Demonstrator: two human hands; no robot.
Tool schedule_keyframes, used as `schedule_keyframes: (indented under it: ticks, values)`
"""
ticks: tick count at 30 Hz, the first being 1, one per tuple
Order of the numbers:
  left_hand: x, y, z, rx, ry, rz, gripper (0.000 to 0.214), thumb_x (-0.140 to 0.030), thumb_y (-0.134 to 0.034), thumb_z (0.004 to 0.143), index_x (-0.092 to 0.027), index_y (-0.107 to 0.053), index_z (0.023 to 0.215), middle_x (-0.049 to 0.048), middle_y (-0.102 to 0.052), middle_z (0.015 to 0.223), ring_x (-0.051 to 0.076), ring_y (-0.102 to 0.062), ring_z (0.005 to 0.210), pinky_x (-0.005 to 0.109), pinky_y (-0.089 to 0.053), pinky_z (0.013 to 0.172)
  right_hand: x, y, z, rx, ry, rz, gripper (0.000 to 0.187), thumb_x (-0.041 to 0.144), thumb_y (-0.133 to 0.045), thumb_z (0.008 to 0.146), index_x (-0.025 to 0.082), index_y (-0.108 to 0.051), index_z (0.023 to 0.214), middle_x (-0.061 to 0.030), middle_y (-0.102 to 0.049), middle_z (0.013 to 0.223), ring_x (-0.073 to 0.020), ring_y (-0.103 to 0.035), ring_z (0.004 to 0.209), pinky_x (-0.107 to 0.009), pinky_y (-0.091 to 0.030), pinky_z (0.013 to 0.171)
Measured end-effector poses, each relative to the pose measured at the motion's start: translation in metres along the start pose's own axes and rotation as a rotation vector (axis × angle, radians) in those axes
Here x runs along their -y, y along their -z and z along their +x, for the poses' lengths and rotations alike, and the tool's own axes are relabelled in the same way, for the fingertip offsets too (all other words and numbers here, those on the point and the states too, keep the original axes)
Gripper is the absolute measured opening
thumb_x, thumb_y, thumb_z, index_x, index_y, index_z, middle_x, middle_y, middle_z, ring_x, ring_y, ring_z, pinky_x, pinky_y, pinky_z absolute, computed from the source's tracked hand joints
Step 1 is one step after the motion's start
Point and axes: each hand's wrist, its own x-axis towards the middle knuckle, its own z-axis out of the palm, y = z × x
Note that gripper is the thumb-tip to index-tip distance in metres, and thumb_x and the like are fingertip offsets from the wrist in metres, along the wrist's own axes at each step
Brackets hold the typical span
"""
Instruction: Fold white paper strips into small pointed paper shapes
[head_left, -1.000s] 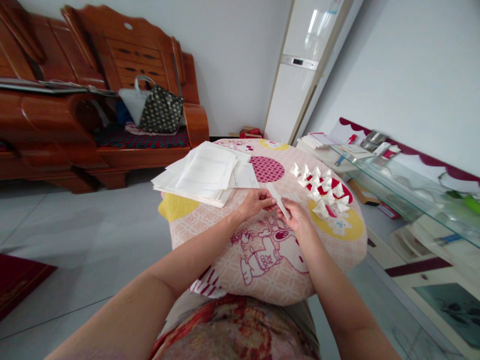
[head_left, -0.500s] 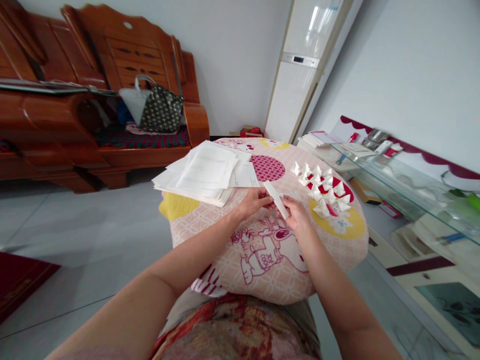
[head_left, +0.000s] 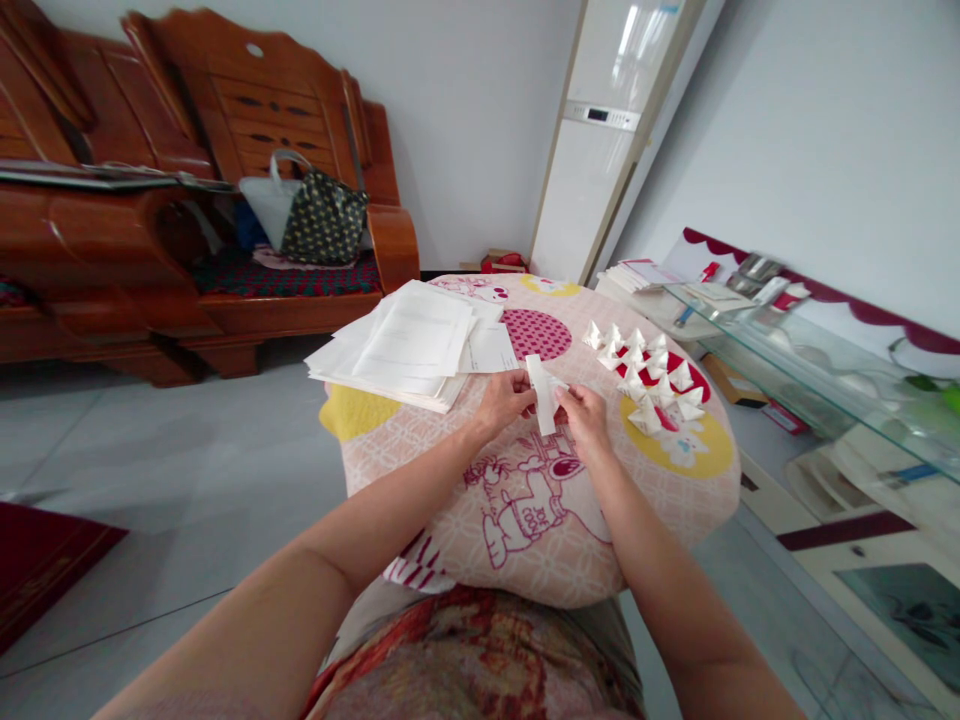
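Left hand (head_left: 510, 398) and right hand (head_left: 586, 412) both pinch the narrow, white, folded paper strip (head_left: 541, 395) — probably featherlight, crisp, easily creased — so best gripped lightly by its edges

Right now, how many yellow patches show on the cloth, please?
3: the left patch by the papers, the far patch, and the right patch by the folded shapes; the papers may hide more.

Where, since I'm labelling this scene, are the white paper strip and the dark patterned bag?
White paper strip (head_left: 541, 397): head view, middle of its face.
Dark patterned bag (head_left: 324, 222): head view, middle of its front.
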Motion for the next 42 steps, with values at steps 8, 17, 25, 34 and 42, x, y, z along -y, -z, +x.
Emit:
schedule_keyframes:
  ticks: [8, 17, 25, 34, 42]
  values:
    - [-0.010, -0.003, -0.007, -0.198, -0.179, 0.577, 0.012, -0.012, -0.061, 0.080, -0.017, -0.059, 0.070, -0.0003, -0.059, 0.065, 0.013, -0.050, 0.063, 0.025, -0.034, 0.061, 0.009, -0.009, -0.011, -0.068, 0.345, -0.513, 0.029, 0.047, -0.062, 0.090, 0.019, -0.072, 0.091, -0.0121, -0.074, 0.078, -0.0261, -0.069, 0.074, -0.034, -0.049, 0.073]
    - [-0.004, -0.015, -0.012, -0.107, -0.290, 0.728, 0.019, -0.018, -0.057, 0.092, -0.017, -0.065, 0.109, 0.0053, -0.067, 0.081, 0.019, -0.060, 0.074, 0.027, -0.041, 0.069, 0.009, -0.014, -0.011, -0.131, 0.319, -0.765, 0.021, 0.029, -0.055, 0.094, 0.018, -0.072, 0.087, -0.0133, -0.074, 0.072, -0.0246, -0.066, 0.067, -0.032, -0.035, 0.062]
    - [-0.004, -0.014, -0.011, -0.100, -0.300, 0.766, 0.023, -0.019, -0.055, 0.093, -0.016, -0.063, 0.114, 0.0077, -0.069, 0.088, 0.020, -0.063, 0.077, 0.028, -0.046, 0.072, 0.015, -0.014, -0.010, -0.090, 0.300, -0.734, 0.026, 0.022, -0.053, 0.093, 0.020, -0.065, 0.069, -0.0109, -0.068, 0.065, -0.0210, -0.058, 0.060, -0.033, -0.030, 0.060]
    - [0.002, -0.012, -0.002, -0.080, -0.308, 0.776, 0.026, -0.009, -0.049, 0.088, -0.015, -0.071, 0.100, 0.0074, -0.073, 0.084, 0.019, -0.066, 0.076, 0.029, -0.050, 0.074, 0.011, -0.017, -0.009, -0.162, 0.352, -0.773, 0.022, 0.012, -0.051, 0.085, 0.015, -0.073, 0.088, -0.0085, -0.070, 0.067, -0.0195, -0.057, 0.060, -0.030, -0.031, 0.061]
    - [0.005, -0.013, -0.003, -0.087, -0.362, 0.694, 0.026, -0.010, -0.051, 0.091, -0.016, -0.075, 0.100, 0.0084, -0.077, 0.089, 0.021, -0.069, 0.080, 0.030, -0.053, 0.078, 0.004, -0.012, -0.005, -0.155, 0.366, -0.685, 0.029, 0.016, -0.049, 0.086, 0.014, -0.078, 0.091, -0.0144, -0.077, 0.078, -0.0258, -0.070, 0.074, -0.031, -0.045, 0.067]
